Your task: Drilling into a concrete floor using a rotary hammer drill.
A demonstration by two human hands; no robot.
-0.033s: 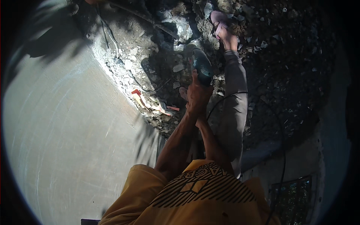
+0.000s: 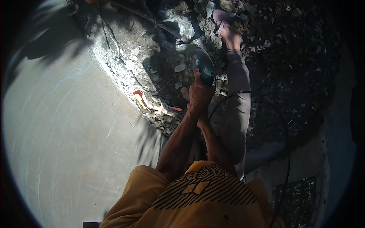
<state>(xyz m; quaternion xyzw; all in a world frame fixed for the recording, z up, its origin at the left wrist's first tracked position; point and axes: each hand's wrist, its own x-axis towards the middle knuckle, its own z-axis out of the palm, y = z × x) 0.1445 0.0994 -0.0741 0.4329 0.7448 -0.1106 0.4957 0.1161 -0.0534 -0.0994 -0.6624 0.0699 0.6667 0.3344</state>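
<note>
My left hand (image 2: pixel 201 94) is closed around the rear of a corded power tool with a dark teal body (image 2: pixel 204 64). The tool points away from me over broken ground, and its far end is lost in shadow, so its exact kind and tip do not show. My right forearm (image 2: pixel 214 138) crosses in beneath my left wrist. The right hand itself is hidden there, and its fingers cannot be seen. A black cable (image 2: pixel 228 98) loops from near the hands across my right trouser leg.
A smooth grey concrete wall or slab (image 2: pixel 76 136) fills the left side. Rubble (image 2: pixel 281 72) covers the ground, with orange-red scraps (image 2: pixel 141 99) along the slab's edge. My right foot wears a pink sandal (image 2: pixel 221 18). A dark rod (image 2: pixel 152 19) lies ahead; a barred opening (image 2: pixel 300 201) shows lower right.
</note>
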